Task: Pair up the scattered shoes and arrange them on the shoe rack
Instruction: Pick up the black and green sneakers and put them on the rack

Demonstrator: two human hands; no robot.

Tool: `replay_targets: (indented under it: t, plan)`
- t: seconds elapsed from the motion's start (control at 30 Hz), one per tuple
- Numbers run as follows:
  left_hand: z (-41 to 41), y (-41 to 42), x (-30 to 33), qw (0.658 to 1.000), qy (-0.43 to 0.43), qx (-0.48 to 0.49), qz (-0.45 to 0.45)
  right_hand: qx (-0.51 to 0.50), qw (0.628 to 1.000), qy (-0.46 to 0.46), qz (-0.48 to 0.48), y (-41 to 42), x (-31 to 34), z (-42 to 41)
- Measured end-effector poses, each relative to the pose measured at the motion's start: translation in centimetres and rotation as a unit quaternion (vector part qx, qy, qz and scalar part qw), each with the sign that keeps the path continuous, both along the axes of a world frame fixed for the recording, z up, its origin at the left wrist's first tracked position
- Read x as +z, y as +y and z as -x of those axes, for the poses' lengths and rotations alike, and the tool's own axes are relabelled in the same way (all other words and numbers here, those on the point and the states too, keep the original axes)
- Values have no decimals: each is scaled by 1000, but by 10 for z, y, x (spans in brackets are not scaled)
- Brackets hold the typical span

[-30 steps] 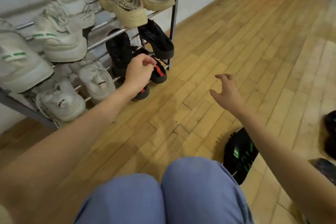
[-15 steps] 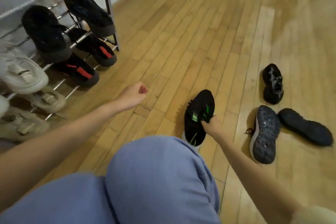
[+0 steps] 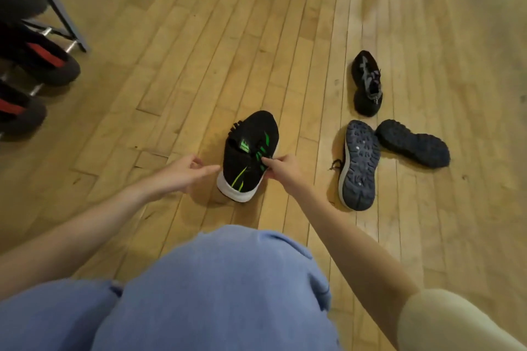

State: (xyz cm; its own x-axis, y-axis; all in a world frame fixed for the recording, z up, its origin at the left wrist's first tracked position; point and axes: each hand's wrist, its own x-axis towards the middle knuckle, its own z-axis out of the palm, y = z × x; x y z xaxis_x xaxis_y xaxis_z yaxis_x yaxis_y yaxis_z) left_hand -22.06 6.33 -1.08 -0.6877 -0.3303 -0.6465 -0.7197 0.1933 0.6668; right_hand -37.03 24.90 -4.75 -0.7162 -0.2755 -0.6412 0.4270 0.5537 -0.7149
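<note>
- Far left, the shoe rack (image 3: 58, 13) carries black shoes with red stripes (image 3: 42, 58).
- Left hand (image 3: 185, 172) hovers just beside the heel, fingers loosely curled, grasping nothing.
- The black-and-green sneaker (image 3: 249, 155) sits on the wooden floor (image 3: 171, 65).
- Right hand (image 3: 282, 167) pinches its laces.
- Rightward lie two overturned shoes (image 3: 359, 165), soles up, and an upright black shoe (image 3: 366, 82).

Warm, dim indoor light; soft shadows, blurred, distorted edges.
</note>
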Motion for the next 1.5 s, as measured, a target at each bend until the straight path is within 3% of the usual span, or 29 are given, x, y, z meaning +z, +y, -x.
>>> replay_targets:
  t: [0.2, 0.43, 0.53, 0.6, 0.63, 0.8, 1.0, 1.13, 1.2, 1.27, 1.37, 1.5]
  plan:
    - [22, 24, 12, 989, 7, 32, -145, -8, 996, 6, 92, 7, 20, -4]
    - [33, 36, 2, 993, 61, 50, -90, 56, 988, 109, 98, 17, 18, -8]
    - [37, 41, -2, 990, 76, 75, -92, 48, 963, 266, -20, 35, 6, 1]
    - [36, 43, -4, 989, 82, 83, -86, 24, 906, 384, -173, 54, -4, 14]
    - [35, 44, -6, 990, 82, 84, -79, 4, 884, 399, -242, 65, -8, 23]
    - [31, 45, -12, 991, 80, 88, -67, -47, 871, 260, -413, 112, -36, 59]
    - [28, 41, -14, 987, 83, 114, -80, -55, 857, 201, -472, 117, -40, 61]
    - [25, 34, -8, 982, 93, 147, -80, -123, 919, 151, -342, 83, -21, 56]
    - [20, 25, -1, 978, 100, 165, -74, -138, 961, 163, -176, 59, -9, 43]
    - [13, 8, 8, 975, 108, 185, -59, -155, 979, 133, 23, 35, 4, 33]
    - [-4, -23, 28, 968, 128, 216, -24, -154, 958, -58, 234, 2, 29, 23]
    - [-37, -59, 64, 951, 176, 253, 39, -90, 903, -160, 389, -30, 64, 5]
